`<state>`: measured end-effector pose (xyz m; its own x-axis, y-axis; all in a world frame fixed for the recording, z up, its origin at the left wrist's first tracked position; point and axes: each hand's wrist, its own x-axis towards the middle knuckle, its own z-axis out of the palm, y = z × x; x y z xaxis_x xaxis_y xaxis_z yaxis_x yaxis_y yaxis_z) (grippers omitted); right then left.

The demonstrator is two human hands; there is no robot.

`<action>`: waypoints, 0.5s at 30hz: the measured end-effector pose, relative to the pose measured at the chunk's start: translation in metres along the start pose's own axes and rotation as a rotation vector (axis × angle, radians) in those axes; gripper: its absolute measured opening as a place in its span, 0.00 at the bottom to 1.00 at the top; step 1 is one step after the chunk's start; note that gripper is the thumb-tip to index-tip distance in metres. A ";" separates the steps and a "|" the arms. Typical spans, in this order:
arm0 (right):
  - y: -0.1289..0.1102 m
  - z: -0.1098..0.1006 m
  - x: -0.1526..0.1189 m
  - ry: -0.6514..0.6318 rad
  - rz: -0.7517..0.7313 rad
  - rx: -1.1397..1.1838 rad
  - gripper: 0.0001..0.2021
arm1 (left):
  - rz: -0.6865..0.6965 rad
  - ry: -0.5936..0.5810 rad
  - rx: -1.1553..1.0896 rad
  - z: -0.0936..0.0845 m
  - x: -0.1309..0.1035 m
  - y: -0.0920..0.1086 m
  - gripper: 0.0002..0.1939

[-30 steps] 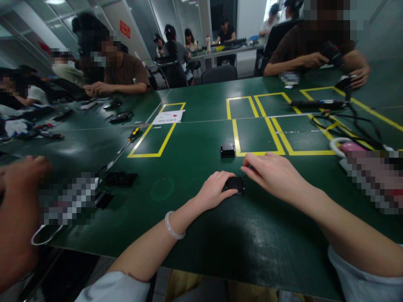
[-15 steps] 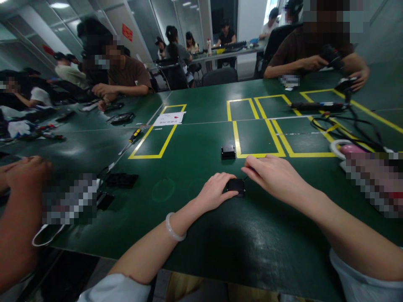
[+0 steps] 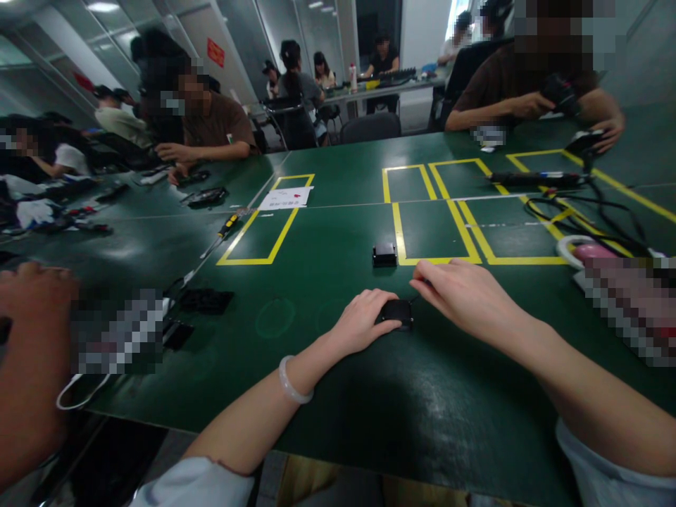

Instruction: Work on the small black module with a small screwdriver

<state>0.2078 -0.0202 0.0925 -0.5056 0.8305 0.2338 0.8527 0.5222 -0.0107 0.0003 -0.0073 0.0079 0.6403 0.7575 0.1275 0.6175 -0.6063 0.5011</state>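
In the head view, the left hand [image 3: 363, 320] grips a flat black box [image 3: 399, 312] on the green table [image 3: 338, 401], near a black block [image 3: 384, 255]. The right hand [image 3: 458, 292] pinches a thin dark tool [image 3: 416, 298] (mostly hidden) at the box's far-right corner.

The left hand [image 3: 364, 320], a pale bracelet [image 3: 291, 380] on its wrist, grips a flat black block [image 3: 399, 314] against the green worktop [image 3: 338, 408]. The right hand [image 3: 448, 289] pinches a thin dark rod [image 3: 415, 298] whose tip reaches the block's far right corner; whether it touches is unclear. A second black block [image 3: 384, 254] sits just beyond, beside yellow tape outlines [image 3: 441, 261]. Farther left lie a yellow-and-black screwdriver [image 3: 229, 224] and a white paper sheet [image 3: 286, 198]. Across the worktop, a person in brown [image 3: 489, 88] holds a dark device [image 3: 560, 95].
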 end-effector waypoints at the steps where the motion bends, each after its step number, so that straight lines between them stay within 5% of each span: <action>1: 0.000 0.001 0.000 0.008 -0.001 0.007 0.09 | 0.002 0.003 0.002 0.000 0.000 0.000 0.18; 15: -0.001 -0.002 0.000 0.001 0.005 0.011 0.08 | 0.011 0.002 0.017 0.000 0.000 0.000 0.18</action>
<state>0.2071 -0.0217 0.0946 -0.5013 0.8327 0.2352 0.8536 0.5204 -0.0228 0.0005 -0.0073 0.0081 0.6461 0.7512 0.1348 0.6179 -0.6185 0.4854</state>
